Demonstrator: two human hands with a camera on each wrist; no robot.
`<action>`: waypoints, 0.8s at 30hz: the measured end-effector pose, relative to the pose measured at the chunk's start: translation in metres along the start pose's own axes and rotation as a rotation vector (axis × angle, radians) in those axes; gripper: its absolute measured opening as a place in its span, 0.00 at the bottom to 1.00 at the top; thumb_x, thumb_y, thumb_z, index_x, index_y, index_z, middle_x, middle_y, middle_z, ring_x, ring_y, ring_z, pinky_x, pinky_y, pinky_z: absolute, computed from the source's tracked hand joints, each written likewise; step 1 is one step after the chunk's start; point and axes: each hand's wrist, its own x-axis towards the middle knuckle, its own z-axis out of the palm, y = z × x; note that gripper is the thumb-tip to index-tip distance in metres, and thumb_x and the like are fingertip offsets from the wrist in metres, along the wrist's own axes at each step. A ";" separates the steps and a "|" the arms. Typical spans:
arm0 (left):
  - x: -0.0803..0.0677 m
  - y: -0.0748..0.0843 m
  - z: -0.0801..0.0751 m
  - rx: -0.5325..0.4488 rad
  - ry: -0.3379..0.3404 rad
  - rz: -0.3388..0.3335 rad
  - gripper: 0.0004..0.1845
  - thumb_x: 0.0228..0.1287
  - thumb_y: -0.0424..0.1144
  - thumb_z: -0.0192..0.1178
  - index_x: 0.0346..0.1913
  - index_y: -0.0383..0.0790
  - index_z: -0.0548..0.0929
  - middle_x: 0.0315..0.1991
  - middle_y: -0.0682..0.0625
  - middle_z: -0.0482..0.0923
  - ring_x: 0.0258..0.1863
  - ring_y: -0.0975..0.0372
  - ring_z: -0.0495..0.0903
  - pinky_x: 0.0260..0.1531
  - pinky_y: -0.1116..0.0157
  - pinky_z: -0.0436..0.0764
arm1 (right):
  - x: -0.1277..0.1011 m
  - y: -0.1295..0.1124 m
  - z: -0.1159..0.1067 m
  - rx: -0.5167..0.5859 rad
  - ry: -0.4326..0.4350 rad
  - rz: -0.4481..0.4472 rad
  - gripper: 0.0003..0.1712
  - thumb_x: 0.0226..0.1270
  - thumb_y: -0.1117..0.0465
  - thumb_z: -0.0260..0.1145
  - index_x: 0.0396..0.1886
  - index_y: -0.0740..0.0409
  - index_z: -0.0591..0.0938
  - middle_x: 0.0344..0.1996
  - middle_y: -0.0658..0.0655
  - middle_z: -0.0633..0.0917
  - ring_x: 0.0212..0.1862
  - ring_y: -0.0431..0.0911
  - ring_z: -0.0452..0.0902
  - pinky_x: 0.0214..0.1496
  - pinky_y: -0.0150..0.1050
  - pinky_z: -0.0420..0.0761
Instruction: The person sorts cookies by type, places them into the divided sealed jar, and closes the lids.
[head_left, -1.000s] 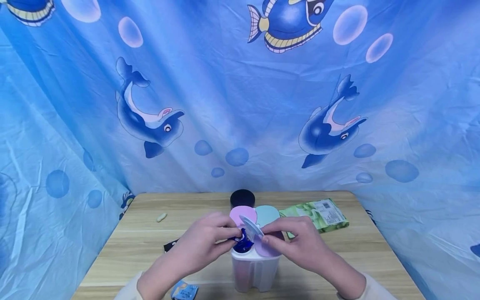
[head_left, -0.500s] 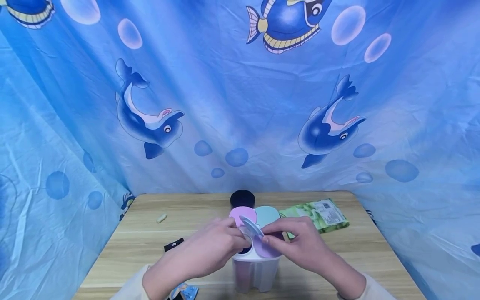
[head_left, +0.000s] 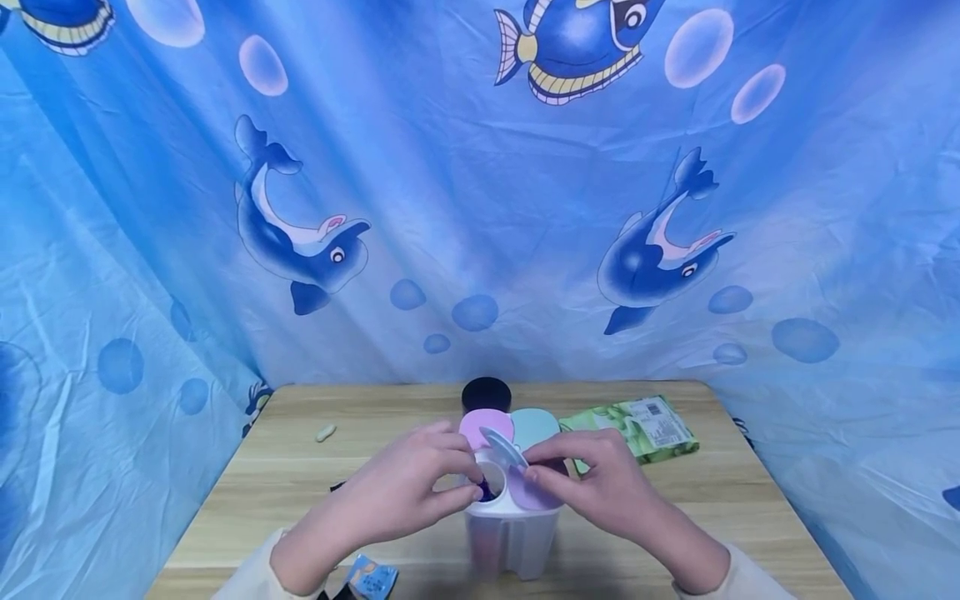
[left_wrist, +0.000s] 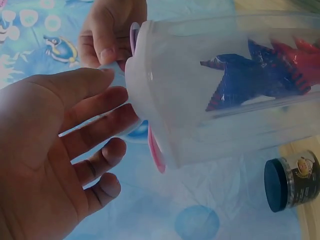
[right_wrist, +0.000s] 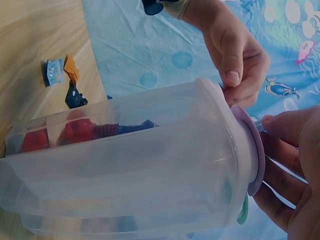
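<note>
While the clear container (head_left: 512,525) stands on the tabletop (head_left: 285,492), the right hand (head_left: 600,483) pinches its raised lid flap (head_left: 504,446); the left hand (head_left: 401,492), fingers relaxed and empty, rests at the open compartment, where blue wrappers (left_wrist: 250,75) lie inside.
</note>
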 end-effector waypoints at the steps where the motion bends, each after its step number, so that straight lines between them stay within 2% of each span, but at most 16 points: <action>1: -0.002 -0.001 -0.001 -0.012 0.006 -0.014 0.01 0.67 0.44 0.69 0.37 0.56 0.89 0.34 0.69 0.78 0.36 0.72 0.71 0.37 0.74 0.74 | 0.000 0.000 0.000 -0.001 -0.001 0.003 0.07 0.65 0.62 0.75 0.42 0.48 0.91 0.31 0.42 0.90 0.28 0.32 0.80 0.28 0.27 0.80; 6: -0.020 -0.010 -0.007 -0.098 0.031 -0.151 0.03 0.69 0.45 0.68 0.42 0.57 0.89 0.38 0.70 0.79 0.40 0.74 0.78 0.41 0.69 0.82 | 0.000 -0.001 0.000 -0.002 -0.002 0.014 0.07 0.65 0.62 0.76 0.41 0.48 0.91 0.31 0.42 0.90 0.29 0.32 0.80 0.29 0.29 0.81; 11: -0.043 -0.023 -0.008 -0.157 0.064 -0.297 0.05 0.72 0.49 0.65 0.46 0.66 0.85 0.41 0.73 0.80 0.41 0.74 0.79 0.39 0.67 0.82 | 0.001 -0.001 0.000 -0.006 0.005 0.004 0.07 0.64 0.62 0.76 0.41 0.49 0.91 0.31 0.42 0.90 0.29 0.32 0.80 0.29 0.27 0.79; 14: -0.051 -0.029 -0.005 -0.196 0.072 -0.370 0.06 0.73 0.49 0.64 0.48 0.66 0.85 0.42 0.72 0.81 0.40 0.73 0.80 0.37 0.67 0.81 | 0.002 -0.002 0.001 -0.006 0.002 -0.001 0.07 0.64 0.63 0.76 0.42 0.49 0.91 0.32 0.42 0.90 0.29 0.32 0.80 0.29 0.26 0.78; 18: -0.053 -0.028 0.001 -0.262 0.093 -0.453 0.07 0.72 0.48 0.65 0.49 0.65 0.85 0.42 0.71 0.82 0.39 0.73 0.80 0.36 0.68 0.81 | 0.003 -0.005 0.003 -0.016 -0.019 -0.033 0.08 0.65 0.63 0.76 0.42 0.49 0.91 0.34 0.42 0.90 0.32 0.33 0.81 0.32 0.26 0.80; 24: -0.038 -0.013 0.009 -0.320 0.197 -0.486 0.09 0.71 0.48 0.66 0.51 0.60 0.86 0.42 0.65 0.84 0.40 0.71 0.81 0.38 0.67 0.83 | 0.004 -0.008 0.007 -0.034 -0.018 -0.066 0.07 0.64 0.63 0.76 0.40 0.47 0.91 0.37 0.43 0.91 0.39 0.34 0.86 0.39 0.28 0.82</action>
